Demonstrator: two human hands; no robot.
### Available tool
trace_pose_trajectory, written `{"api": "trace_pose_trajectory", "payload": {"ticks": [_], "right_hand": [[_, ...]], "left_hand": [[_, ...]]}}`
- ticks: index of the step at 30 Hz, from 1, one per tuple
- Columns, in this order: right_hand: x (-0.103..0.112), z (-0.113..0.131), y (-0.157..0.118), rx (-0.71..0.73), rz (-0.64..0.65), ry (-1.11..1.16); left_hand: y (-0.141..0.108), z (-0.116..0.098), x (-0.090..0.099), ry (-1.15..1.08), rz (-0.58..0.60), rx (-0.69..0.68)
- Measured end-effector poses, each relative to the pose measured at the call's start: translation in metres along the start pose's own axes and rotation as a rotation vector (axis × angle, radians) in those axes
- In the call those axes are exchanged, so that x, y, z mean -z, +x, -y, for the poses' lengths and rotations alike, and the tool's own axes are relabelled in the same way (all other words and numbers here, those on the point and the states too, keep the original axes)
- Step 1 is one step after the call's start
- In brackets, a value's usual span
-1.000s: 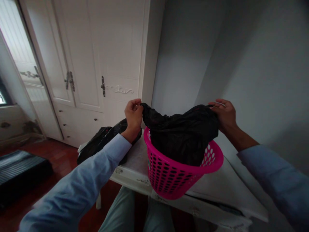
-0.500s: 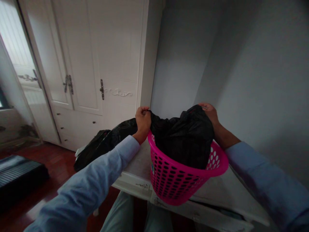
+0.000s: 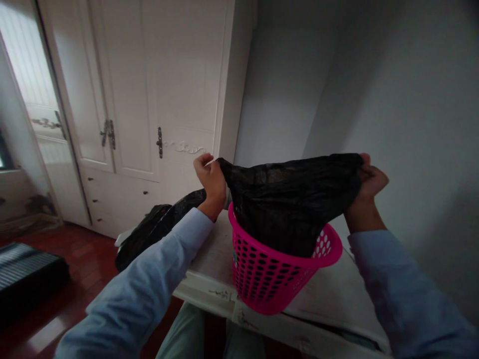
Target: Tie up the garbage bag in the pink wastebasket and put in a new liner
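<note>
A black plastic garbage bag (image 3: pixel 292 194) is stretched wide between my two hands, its lower part down inside a pink basket (image 3: pixel 262 276) with round and oval holes. My left hand (image 3: pixel 211 179) pinches the bag's upper left corner, above the basket's left rim. At the upper right corner, my right hand (image 3: pixel 370 177) is closed on the bag, out past the basket's right rim. The basket stands upright on a white table (image 3: pixel 213 254). What lies inside the basket under the bag is hidden.
More black plastic (image 3: pixel 149 234) lies on the table's left end, partly behind my left forearm. A white wardrobe (image 3: pixel 183 85) stands behind, and a grey wall (image 3: pixel 419 124) rises at the right. A dark box-like item (image 3: pixel 32 274) sits on the red floor at left.
My hands have moved apart, the right one outward to the right and the left slightly left and up. The bag's top edge, slack before, is now pulled nearly straight.
</note>
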State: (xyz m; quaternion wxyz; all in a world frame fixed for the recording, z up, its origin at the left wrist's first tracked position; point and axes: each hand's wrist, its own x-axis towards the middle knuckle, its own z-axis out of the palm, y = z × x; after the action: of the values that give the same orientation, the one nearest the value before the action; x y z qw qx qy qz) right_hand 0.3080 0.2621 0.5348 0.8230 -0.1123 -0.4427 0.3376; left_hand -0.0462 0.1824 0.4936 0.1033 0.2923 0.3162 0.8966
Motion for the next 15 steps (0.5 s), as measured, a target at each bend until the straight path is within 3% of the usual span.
{"api": "trace_pose_trajectory", "payload": {"ticks": [3, 7, 9, 12, 15], "right_hand": [[0.011, 0.028, -0.035, -0.054, 0.048, -0.154], [0.027, 0.065, -0.09, -0.138, 0.047, -0.203], [0.036, 0.077, -0.113, -0.208, 0.06, -0.243], [0.047, 0.082, -0.142, -0.324, 0.065, -0.306], [0.048, 0.074, -0.163, -0.397, 0.145, -0.317]], "left_hand": [[-0.01, -0.017, 0.042, -0.038, 0.07, 0.146], [-0.027, -0.037, 0.101, -0.042, 0.35, 0.435], [-0.038, -0.043, 0.122, -0.029, 0.505, 0.511], [-0.062, -0.045, 0.136, 0.013, 0.755, 0.463], [-0.091, -0.04, 0.13, 0.118, 0.978, 0.331]]}}
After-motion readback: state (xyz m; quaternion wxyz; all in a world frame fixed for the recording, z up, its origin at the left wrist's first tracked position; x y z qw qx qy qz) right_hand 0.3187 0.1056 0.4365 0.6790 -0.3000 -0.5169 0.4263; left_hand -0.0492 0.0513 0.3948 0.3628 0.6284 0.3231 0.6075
